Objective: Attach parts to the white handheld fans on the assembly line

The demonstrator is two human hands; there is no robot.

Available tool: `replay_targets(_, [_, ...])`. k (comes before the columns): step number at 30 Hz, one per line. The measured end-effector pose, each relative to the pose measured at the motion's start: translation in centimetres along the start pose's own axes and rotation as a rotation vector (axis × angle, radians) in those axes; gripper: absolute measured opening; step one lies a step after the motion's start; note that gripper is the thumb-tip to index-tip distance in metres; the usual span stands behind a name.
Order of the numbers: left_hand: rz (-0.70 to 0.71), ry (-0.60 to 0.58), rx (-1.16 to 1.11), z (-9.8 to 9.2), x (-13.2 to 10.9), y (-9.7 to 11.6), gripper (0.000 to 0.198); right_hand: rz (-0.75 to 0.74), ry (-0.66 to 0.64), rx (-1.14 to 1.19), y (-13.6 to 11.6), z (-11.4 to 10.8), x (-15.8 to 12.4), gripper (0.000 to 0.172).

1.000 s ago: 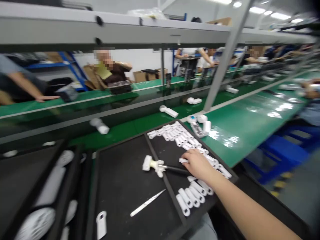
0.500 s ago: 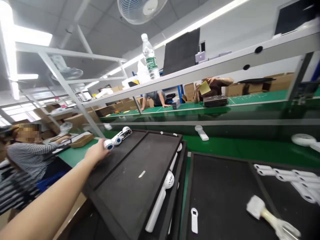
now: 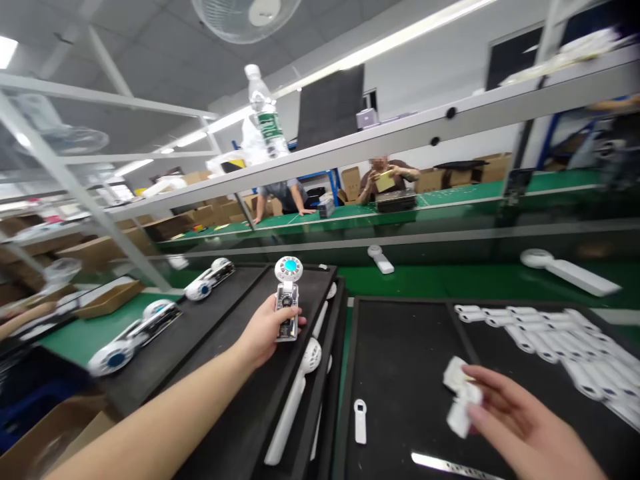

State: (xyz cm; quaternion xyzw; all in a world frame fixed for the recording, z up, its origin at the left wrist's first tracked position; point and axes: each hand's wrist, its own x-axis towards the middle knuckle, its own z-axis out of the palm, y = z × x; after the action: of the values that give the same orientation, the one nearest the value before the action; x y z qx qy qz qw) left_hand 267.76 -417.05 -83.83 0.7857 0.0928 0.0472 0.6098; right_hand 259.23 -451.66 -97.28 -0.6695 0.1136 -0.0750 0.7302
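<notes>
Since half a second ago the left hand (image 3: 263, 333) has come in from the far left corner of the black tray (image 3: 235, 400). It now carries a small fan unit (image 3: 287, 300) over that tray's right half. At far left, two more units (image 3: 133, 337) lie on the tray. The left fingers (image 3: 274, 315) are clamped round the held unit's lower body, with its round blue-centred head pointing up. It looks light and stiff, but the casing seems open with the board bare. It is probably safest gripped by the side edges of the handle. Near right, the right hand (image 3: 520, 427) has its fingers (image 3: 487, 380) pinched on a small white part (image 3: 459, 400) above a second tray (image 3: 405, 360). Rows of white shells (image 3: 550, 333) lie farther right.
</notes>
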Motion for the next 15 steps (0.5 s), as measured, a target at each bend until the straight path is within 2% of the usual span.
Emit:
replay_targets(1, [-0.012, -0.076, -0.027, 1.5, -0.6, 0.9, 0.044, 0.082, -0.083, 0.069, -1.5, 1.5, -0.7, 0.045])
replay_targets(4, [-0.024, -0.294, -0.044, 6.1, -2.4, 3.6, 0.052, 0.035, -0.046, 0.280, -5.7, 5.7, -1.1, 0.037])
replay_targets(6, [-0.019, -0.440, -0.030, 8.9, -3.5, 4.6, 0.061, 0.019, -0.027, 0.371, -7.6, 7.3, -0.7, 0.036])
replay_targets(10, [-0.003, -0.675, -0.005, 12.9, -4.9, 4.3, 0.086, 0.074, -0.018, 0.474, -9.1, 7.5, 0.4, 0.037])
replay_targets(15, [-0.001, -0.673, 0.071, 14.6, -4.8, 2.0, 0.099, 0.087, 0.013, 0.404, -8.2, 6.4, 0.9, 0.030])
